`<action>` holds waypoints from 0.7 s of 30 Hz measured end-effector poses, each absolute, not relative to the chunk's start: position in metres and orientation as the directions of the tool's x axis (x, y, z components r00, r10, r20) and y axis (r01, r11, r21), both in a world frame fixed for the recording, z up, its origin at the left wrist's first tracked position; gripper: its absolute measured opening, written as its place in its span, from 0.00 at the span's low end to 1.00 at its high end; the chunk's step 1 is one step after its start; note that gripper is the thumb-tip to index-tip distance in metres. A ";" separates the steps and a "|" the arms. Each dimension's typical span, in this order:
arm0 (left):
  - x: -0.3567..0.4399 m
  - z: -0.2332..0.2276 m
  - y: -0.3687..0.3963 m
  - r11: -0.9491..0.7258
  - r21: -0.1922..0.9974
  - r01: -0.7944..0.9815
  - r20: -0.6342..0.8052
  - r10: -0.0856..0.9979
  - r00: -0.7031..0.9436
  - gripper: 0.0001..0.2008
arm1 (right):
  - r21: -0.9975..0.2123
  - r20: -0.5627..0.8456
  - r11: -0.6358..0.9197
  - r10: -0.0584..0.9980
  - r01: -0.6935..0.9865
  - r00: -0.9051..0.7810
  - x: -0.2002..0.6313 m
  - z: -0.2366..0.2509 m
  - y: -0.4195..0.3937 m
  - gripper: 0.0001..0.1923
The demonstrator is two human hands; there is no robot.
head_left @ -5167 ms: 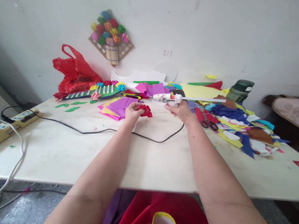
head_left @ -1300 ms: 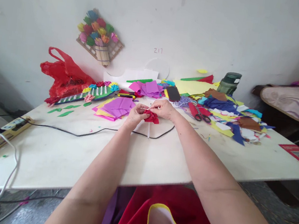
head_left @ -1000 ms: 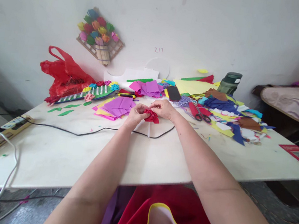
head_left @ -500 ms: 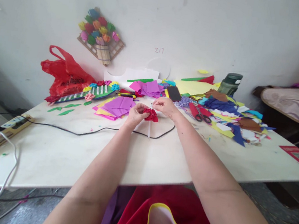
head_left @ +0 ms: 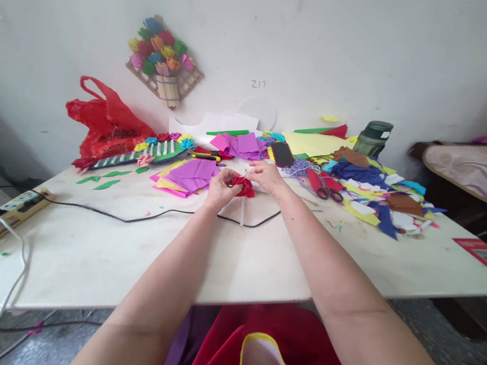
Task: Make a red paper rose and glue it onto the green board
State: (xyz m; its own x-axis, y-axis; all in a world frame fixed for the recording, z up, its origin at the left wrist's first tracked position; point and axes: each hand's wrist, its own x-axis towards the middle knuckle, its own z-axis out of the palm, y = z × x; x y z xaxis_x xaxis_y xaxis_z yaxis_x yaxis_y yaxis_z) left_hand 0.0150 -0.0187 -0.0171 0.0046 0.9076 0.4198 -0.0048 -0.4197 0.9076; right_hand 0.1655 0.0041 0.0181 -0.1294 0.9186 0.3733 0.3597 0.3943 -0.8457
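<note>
My left hand (head_left: 219, 186) grips a small red paper flower (head_left: 243, 186) above the white table (head_left: 260, 257). My right hand (head_left: 265, 175) pinches the flower's far edge from the right. A white glue stick (head_left: 242, 211) lies on the table just below the flower, across a black cable (head_left: 153, 213). A stack of purple, pink and yellow paper squares (head_left: 190, 174) lies left of my hands.
Red scissors (head_left: 323, 185), a black phone (head_left: 282, 153), a green bottle (head_left: 373, 138) and several coloured paper scraps (head_left: 377, 195) fill the far right. A red plastic bag (head_left: 105, 121), a green board with paper flowers (head_left: 157, 149) and a power strip (head_left: 3, 212) are at the left.
5.2 s ago my right hand held a glue gun; now the gun is out of sight and both hands work the red flower. My right fingers shifted slightly along its edge in the last second.
</note>
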 end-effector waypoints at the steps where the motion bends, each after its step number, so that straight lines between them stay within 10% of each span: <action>1: 0.015 -0.018 -0.018 -0.426 0.905 0.012 0.426 0.905 -0.001 0.12 | -0.845 0.373 0.392 0.920 0.363 -0.124 0.165 0.018 0.004 0.03; 21: 0.016 -0.022 -0.015 -0.489 0.863 0.123 0.490 0.871 0.028 0.11 | -0.906 0.263 0.315 0.942 0.281 -0.209 0.166 0.018 -0.001 0.04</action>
